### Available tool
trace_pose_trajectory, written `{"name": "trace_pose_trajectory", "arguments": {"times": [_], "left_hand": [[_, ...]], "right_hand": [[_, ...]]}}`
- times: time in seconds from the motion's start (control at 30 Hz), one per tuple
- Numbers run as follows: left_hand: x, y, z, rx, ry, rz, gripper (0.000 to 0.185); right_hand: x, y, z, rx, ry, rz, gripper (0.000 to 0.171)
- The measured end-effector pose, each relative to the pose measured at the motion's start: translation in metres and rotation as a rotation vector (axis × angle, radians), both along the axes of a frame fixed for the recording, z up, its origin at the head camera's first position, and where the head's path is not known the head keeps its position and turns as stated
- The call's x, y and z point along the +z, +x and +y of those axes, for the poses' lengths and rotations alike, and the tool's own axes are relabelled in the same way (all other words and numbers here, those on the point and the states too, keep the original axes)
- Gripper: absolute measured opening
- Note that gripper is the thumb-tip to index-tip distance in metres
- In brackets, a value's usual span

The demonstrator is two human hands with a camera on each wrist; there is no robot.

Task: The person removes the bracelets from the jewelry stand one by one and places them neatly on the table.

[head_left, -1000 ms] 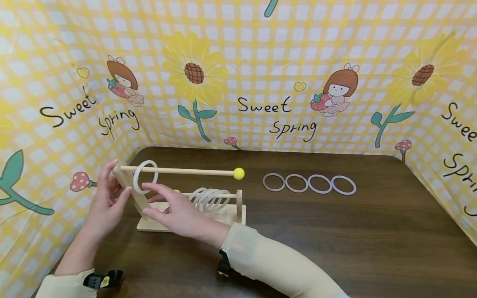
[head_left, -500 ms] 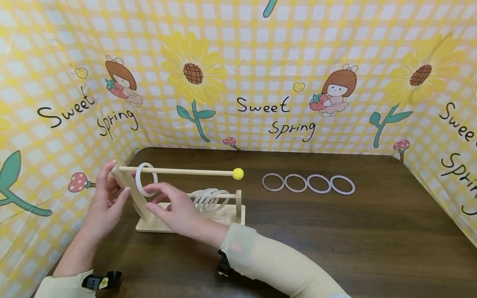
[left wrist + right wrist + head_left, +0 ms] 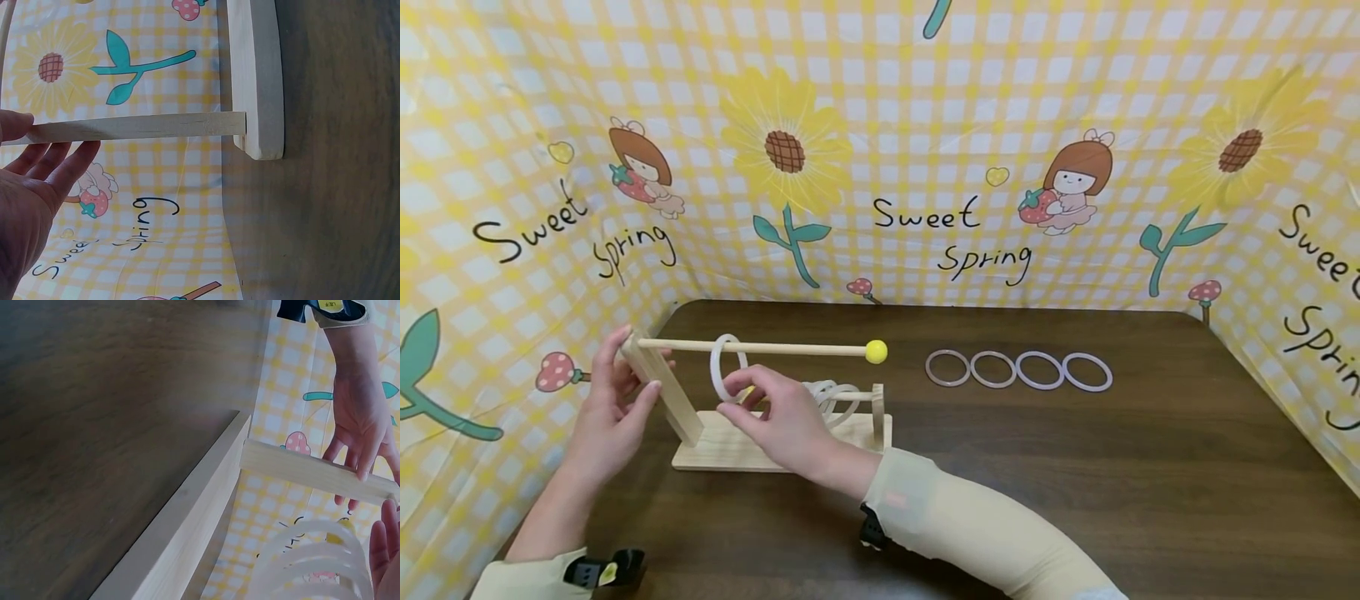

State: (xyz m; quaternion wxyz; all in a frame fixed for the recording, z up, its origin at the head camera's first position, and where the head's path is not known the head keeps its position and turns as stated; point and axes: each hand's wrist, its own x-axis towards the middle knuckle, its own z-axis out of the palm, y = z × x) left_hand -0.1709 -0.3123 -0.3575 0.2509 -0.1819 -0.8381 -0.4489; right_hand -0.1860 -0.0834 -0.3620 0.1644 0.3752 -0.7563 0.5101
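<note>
The right hand (image 3: 782,412) pinches a white ring (image 3: 727,369) threaded on the upper rod (image 3: 760,347) of the wooden stand (image 3: 722,446), near the surface's left edge; the left hand (image 3: 606,408) steadies the stand's tall post (image 3: 658,392), fingers straight against it, gripping nothing; more rings (image 3: 835,396) hang on the lower rod; four loose rings (image 3: 1018,370) lie in a row toward the far edge

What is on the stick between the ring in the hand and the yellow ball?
Nothing: in the head view, the thin wooden rod runs bare from the white plastic ring, pinched by the right hand, to the yellow ball.
</note>
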Motion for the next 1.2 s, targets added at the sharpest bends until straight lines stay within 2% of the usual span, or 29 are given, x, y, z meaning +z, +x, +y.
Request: {"name": "trace_pose_trajectory", "arguments": {"times": [0.17, 0.37, 0.6, 0.7, 0.87, 1.0, 1.2], "left_hand": [[-0.001, 0.0, 0.0, 0.006, 0.004, -0.003, 0.075], [-0.001, -0.001, -0.001, -0.035, 0.004, 0.013, 0.075], [-0.001, 0.0, 0.0, -0.003, 0.018, -0.007, 0.076], [-0.001, 0.0, -0.001, -0.018, 0.012, 0.002, 0.075], [-0.001, -0.001, -0.001, -0.036, 0.0, 0.016, 0.075], [-0.001, 0.0, -0.001, -0.021, 0.002, 0.01, 0.076], [-0.001, 0.0, 0.0, -0.008, 0.004, 0.009, 0.076]], "right_hand": [[0.001, -0.001, 0.011, 0.013, -0.042, -0.023, 0.014], [0.003, -0.002, 0.024, 0.03, -0.085, -0.05, 0.013], [0.002, -0.002, 0.038, 0.038, -0.128, -0.082, 0.013], [0.001, -0.001, 0.045, 0.035, -0.143, -0.091, 0.012], [-0.002, -0.001, 0.057, 0.0, -0.16, -0.089, 0.012], [-0.002, 0.0, 0.065, -0.008, -0.177, -0.069, 0.011], [0.001, 0.002, 0.077, -0.008, -0.144, -0.022, 0.013]]}}
